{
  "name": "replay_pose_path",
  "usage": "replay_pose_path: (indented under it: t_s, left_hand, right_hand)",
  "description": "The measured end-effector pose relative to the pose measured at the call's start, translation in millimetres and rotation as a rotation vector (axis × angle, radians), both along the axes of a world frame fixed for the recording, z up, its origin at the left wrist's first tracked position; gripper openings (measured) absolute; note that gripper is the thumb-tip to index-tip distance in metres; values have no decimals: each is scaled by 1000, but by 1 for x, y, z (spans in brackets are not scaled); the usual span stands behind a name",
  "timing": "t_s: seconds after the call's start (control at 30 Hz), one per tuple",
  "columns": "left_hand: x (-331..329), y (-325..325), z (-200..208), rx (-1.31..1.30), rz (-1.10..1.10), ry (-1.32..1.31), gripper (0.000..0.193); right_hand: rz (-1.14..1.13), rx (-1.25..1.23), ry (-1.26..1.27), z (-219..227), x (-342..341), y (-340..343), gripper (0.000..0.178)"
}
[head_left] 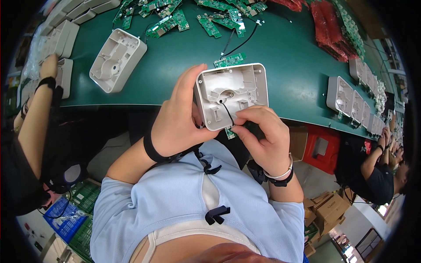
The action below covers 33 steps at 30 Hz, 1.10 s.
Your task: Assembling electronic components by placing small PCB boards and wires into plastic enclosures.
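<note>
An off-white plastic housing (252,78) is tilted up at the table's near edge, its hollow inside facing me. My left hand (175,109) grips it by the left side, thumb along the lower edge and fingers up the side. A thin black cable (228,113) comes out of a round hole in the housing and runs down to its lower rim. There my right hand (267,138) pinches close to the cable's lower end, thumb and index finger nearly together. A small green circuit board (230,133) hangs just below the rim beside those fingertips.
Another housing (117,61) lies to the left on the green table (175,48). Several circuit boards (210,26) pile up at the back, with one board (232,60) behind my housing. Red bubble wrap (326,30) and more housings (340,94) are at right. Co-workers' arms (37,109) show on both sides.
</note>
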<state>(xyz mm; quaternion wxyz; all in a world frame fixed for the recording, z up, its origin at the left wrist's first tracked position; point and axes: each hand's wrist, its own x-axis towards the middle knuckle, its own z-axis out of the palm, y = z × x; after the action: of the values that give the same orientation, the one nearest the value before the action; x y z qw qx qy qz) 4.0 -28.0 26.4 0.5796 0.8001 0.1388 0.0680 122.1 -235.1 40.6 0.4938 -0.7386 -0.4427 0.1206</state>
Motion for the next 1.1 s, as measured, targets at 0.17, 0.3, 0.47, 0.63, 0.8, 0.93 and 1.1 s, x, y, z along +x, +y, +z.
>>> replay_pose_path:
  t_s: [0.17, 0.3, 0.47, 0.63, 0.8, 0.93, 1.1]
  left_hand:
    - [-1, 1, 3, 28, -9, -30, 112]
    - [0, 3, 4, -17, -20, 36, 112]
    - [-3, -1, -1, 42, -21, -50, 115]
    - [-14, 11, 16, 31, -72, 12, 119]
    - [-48, 54, 21, 498, 163, -277, 114]
    - [-82, 91, 19, 723, 415, -229, 105]
    - [-91, 120, 8, 839, 529, -60, 104]
  right_hand:
    - [53, -71, -223, 5, 2, 5, 32]
    - [110, -87, -280, 1, 4, 7, 31]
    - [172, -56, -368, 2, 6, 8, 28]
    - [188, -74, -441, 15, 10, -7, 27]
    - [17, -209, -651, 40, 43, -63, 25]
    - [-120, -361, -761, 30, 87, -104, 22]
    - [-211, -382, -739, 15, 116, -122, 19]
